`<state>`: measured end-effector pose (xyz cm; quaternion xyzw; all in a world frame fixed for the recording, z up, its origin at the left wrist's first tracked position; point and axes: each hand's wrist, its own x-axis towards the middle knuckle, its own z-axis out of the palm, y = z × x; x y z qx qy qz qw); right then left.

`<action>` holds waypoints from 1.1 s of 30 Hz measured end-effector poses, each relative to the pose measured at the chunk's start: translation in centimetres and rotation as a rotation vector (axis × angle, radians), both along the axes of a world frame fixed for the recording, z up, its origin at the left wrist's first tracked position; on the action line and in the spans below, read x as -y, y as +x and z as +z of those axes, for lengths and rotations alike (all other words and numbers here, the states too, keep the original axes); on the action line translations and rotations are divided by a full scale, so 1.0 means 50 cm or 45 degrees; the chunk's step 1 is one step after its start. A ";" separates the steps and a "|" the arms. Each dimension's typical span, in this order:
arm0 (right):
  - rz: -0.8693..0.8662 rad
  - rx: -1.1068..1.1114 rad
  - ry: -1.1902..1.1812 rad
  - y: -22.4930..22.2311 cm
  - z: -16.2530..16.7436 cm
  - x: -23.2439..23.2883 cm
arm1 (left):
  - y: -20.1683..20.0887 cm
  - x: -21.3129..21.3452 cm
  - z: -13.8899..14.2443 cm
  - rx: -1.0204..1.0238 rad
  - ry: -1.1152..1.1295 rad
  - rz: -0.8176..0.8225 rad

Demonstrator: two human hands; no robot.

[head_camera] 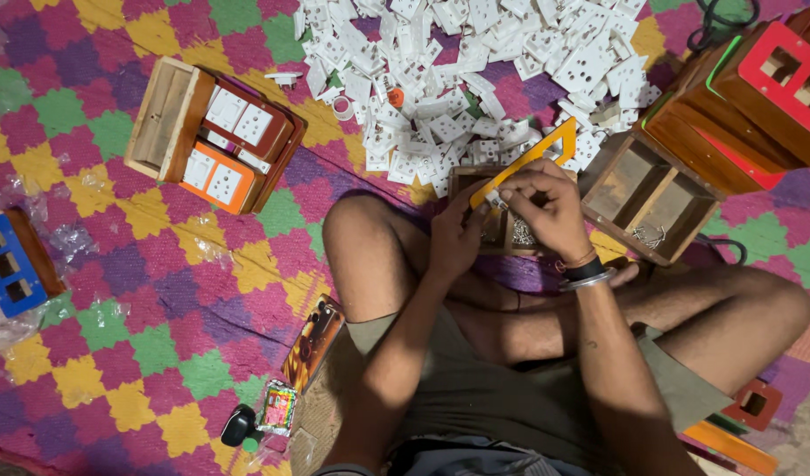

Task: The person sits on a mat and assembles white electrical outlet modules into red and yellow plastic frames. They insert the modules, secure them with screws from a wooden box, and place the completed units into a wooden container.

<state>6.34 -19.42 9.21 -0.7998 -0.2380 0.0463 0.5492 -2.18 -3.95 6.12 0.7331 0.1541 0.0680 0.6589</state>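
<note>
Over the small open wooden box (502, 231) resting between the knees, left hand (453, 238) is steadying its edge while right hand (546, 211) is pinching shut on the yellow plastic faceplate (533, 159), tilting it for fitting.

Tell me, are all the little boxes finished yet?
Not yet. Two wooden boxes with white sockets fitted lie done. Both hands, left hand and right hand, work an orange faceplate onto one box. A big pile of white sockets and an open box still wait.
</note>
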 end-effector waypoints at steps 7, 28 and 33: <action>-0.035 -0.061 -0.046 -0.008 -0.020 0.005 | -0.001 0.001 -0.006 0.121 -0.017 -0.026; -0.513 0.086 0.079 -0.077 -0.053 -0.063 | -0.016 0.012 -0.007 0.174 0.063 0.029; -0.511 0.014 0.217 -0.067 -0.081 -0.051 | -0.013 0.014 -0.001 0.227 0.037 0.041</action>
